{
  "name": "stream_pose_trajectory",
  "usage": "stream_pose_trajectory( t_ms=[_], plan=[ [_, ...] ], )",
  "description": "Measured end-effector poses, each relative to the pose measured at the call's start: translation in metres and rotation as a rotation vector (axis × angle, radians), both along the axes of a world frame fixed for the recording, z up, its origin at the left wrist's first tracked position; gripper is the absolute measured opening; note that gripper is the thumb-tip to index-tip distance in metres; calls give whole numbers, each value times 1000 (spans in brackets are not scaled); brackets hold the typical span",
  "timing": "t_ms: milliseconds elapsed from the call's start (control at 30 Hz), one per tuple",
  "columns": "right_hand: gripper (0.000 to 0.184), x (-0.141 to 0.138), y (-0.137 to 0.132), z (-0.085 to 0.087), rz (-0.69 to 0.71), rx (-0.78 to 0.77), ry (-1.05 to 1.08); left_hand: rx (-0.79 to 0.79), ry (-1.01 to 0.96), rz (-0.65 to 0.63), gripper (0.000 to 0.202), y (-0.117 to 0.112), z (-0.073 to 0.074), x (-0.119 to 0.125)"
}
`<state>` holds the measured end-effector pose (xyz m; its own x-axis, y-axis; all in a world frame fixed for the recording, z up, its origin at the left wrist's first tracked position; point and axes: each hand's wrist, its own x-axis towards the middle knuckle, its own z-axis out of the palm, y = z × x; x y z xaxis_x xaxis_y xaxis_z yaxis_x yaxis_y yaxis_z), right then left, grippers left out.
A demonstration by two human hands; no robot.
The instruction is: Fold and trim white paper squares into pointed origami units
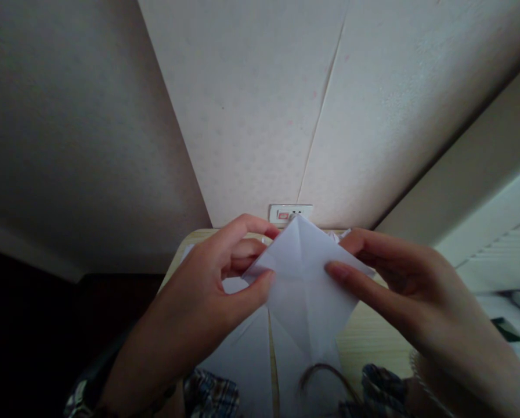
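A white folded sheet of paper (304, 290), diamond-shaped with crossing crease lines, is held up over a small table. My left hand (231, 270) pinches its left corner, thumb in front and fingers behind. At the right corner my right hand (386, 278) grips it the same way, the thumb pressed on the front face. The fingertips behind the paper are partly hidden. More white paper sheets (246, 360) lie below, partly covered by my left hand and the folded piece.
The pale wooden table (373, 331) stands against a papered wall (251, 116). A wall socket with a red switch (290, 212) sits just beyond the paper's top corner. To the right is a white surface with a dark cable (519, 299) on it.
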<state>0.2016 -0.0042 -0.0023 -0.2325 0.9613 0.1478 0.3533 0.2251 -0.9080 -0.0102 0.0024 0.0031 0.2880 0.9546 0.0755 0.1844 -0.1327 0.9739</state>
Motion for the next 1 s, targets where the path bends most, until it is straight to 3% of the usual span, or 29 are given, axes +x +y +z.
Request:
stream_pose_trajectory(
  t_ms=[233, 567, 700, 800, 900, 1000],
  plan=[
    [22, -8, 0, 6, 9, 36, 3, -11, -20, 18, 30, 1, -3, 5],
    [22, -3, 2, 1, 16, 42, -2, -17, 4, -22, 26, 3, -2, 1],
    [10, -2, 2, -1, -28, 77, 76, -36, -75, 8, 26, 6, -3, 1],
    [32, 0, 2, -5, -77, 201, 94, -103, -174, 76, 41, 5, -2, 2],
    [50, 5, 2, -6, -34, 362, -37, -108, -243, 155, 53, 2, -1, 3],
    [49, 10, 2, -3, 64, 470, -239, -34, -265, 167, 38, 2, -2, 4]
  ],
)
